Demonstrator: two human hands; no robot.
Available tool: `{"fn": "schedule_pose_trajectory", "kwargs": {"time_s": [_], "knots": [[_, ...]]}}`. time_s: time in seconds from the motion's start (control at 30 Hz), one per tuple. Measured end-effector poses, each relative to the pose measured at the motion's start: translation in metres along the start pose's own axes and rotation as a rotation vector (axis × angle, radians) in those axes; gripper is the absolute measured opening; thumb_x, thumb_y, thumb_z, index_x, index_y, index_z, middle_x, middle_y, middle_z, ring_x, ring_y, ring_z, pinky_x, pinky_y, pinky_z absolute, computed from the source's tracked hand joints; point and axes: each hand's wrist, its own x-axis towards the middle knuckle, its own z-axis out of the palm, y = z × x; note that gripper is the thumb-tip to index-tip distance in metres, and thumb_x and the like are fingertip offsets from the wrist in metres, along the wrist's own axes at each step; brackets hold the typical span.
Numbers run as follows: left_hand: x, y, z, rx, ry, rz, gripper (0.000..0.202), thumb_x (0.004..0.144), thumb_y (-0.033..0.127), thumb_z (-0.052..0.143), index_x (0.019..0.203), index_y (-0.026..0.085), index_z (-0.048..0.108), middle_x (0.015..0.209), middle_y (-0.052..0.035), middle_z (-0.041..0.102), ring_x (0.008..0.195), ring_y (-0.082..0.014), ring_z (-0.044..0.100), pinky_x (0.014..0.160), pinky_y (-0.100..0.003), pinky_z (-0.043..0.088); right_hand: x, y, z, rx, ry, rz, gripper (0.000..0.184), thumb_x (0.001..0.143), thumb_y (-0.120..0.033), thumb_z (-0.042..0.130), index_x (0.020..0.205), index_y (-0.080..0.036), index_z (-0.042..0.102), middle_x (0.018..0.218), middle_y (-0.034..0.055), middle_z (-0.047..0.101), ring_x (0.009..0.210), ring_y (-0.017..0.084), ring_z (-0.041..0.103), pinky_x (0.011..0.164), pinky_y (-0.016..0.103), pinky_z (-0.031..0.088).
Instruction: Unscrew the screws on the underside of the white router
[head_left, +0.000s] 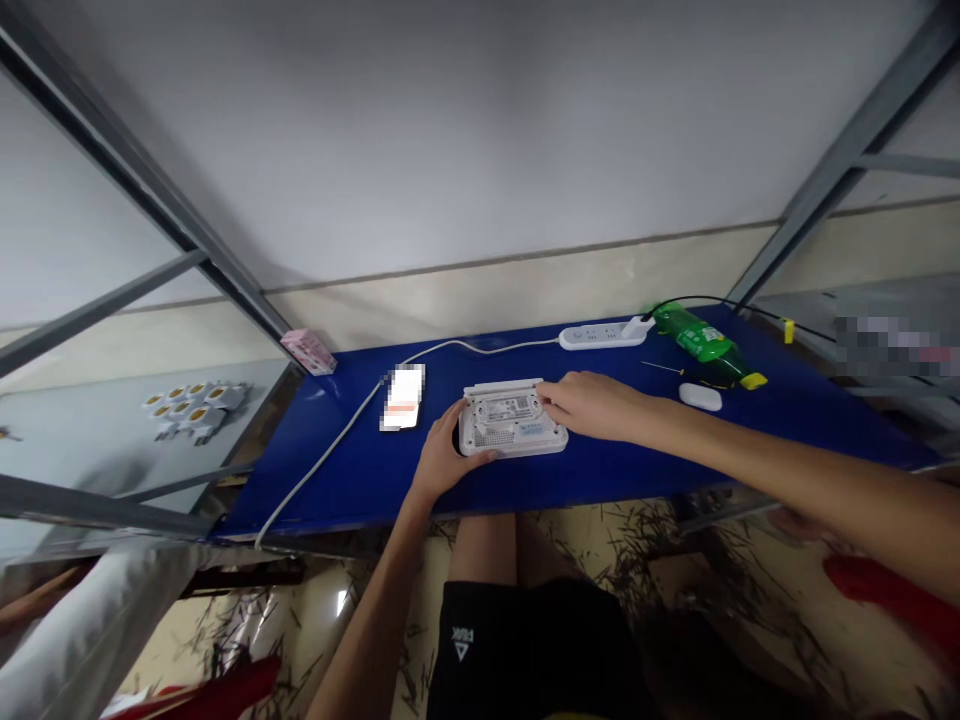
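A white Wi-Fi router (pixel 499 436) lies on the blue tabletop with its vented, labelled underside up. A long white bar, which looks like a folded antenna, runs along its far edge. My left hand (pixel 444 452) grips the router's left side, thumb on the near edge and fingers at the far left corner. At the far right corner, the fingers of my right hand (pixel 574 400) are pinched together against the router. Whatever sits between those fingertips is hidden.
Left of the router lies a lit phone (pixel 405 397); a pink box (pixel 309 352) stands farther left. Behind are a white power strip (pixel 596 336) and its cable. To the right lie a green bottle (pixel 701 340), a white oval case (pixel 700 397) and a thin rod (pixel 661 367). Metal posts flank the table.
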Motion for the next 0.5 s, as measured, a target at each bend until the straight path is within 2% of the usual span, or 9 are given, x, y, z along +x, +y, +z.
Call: {"fn": "schedule_pose_trajectory", "kwargs": {"time_s": [0.1, 0.2, 0.23, 0.3, 0.4, 0.5], "knots": [[0.0001, 0.0029, -0.0015, -0.004, -0.008, -0.009, 0.109, 0.083, 0.053, 0.102, 0.177, 0.026, 0.053, 0.185, -0.0175, 0.061, 0.170, -0.0446, 0.058, 0.145, -0.065, 0.044, -0.0009, 0.0024, 0.0001, -0.005, 0.038, -0.093, 0.019, 0.107, -0.019, 0.063, 0.116, -0.020, 0.080, 0.118, 0.0176, 0.082, 0.111, 0.035, 0.075, 0.085, 0.039, 0.049], [-0.0003, 0.0050, -0.0024, -0.008, -0.007, -0.012, 0.109, 0.082, 0.052, 0.102, 0.176, 0.025, 0.054, 0.185, -0.0180, 0.060, 0.171, -0.0451, 0.057, 0.146, -0.065, 0.044, -0.0011, 0.0027, -0.0013, -0.019, -0.013, -0.031, 0.022, 0.112, -0.028, 0.060, 0.109, -0.021, 0.081, 0.110, 0.0168, 0.082, 0.098, 0.034, 0.075, 0.079, 0.040, 0.047], [-0.0004, 0.0051, -0.0024, -0.009, -0.005, -0.011, 0.109, 0.082, 0.052, 0.102, 0.176, 0.024, 0.054, 0.185, -0.0184, 0.060, 0.171, -0.0452, 0.057, 0.146, -0.065, 0.044, -0.0012, 0.0023, -0.0019, -0.013, -0.028, -0.021, 0.023, 0.113, -0.028, 0.059, 0.108, -0.022, 0.081, 0.107, 0.0161, 0.083, 0.094, 0.033, 0.075, 0.078, 0.040, 0.047], [-0.0005, 0.0045, -0.0016, -0.011, 0.001, -0.011, 0.109, 0.082, 0.052, 0.102, 0.176, 0.025, 0.054, 0.185, -0.0179, 0.060, 0.170, -0.0451, 0.058, 0.146, -0.065, 0.043, -0.0015, 0.0010, -0.0031, -0.007, -0.016, -0.057, 0.020, 0.108, -0.020, 0.062, 0.108, -0.022, 0.082, 0.110, 0.0158, 0.084, 0.098, 0.033, 0.076, 0.080, 0.040, 0.047], [0.0000, 0.0023, 0.0002, -0.016, 0.013, -0.017, 0.108, 0.081, 0.055, 0.101, 0.176, 0.030, 0.056, 0.184, -0.0139, 0.062, 0.169, -0.0447, 0.059, 0.145, -0.066, 0.045, -0.0025, -0.0012, -0.0041, -0.047, 0.013, -0.081, 0.020, 0.107, -0.018, 0.063, 0.108, -0.020, 0.082, 0.113, 0.0175, 0.084, 0.105, 0.035, 0.077, 0.082, 0.040, 0.048], [0.0010, 0.0006, 0.0012, -0.020, 0.036, -0.018, 0.107, 0.078, 0.060, 0.100, 0.174, 0.039, 0.059, 0.180, -0.0094, 0.066, 0.167, -0.0443, 0.062, 0.142, -0.063, 0.049, -0.0029, -0.0020, -0.0043, -0.052, -0.029, 0.003, 0.029, 0.113, -0.024, 0.056, 0.106, -0.020, 0.084, 0.104, 0.0167, 0.083, 0.091, 0.033, 0.076, 0.076, 0.041, 0.045]]}}
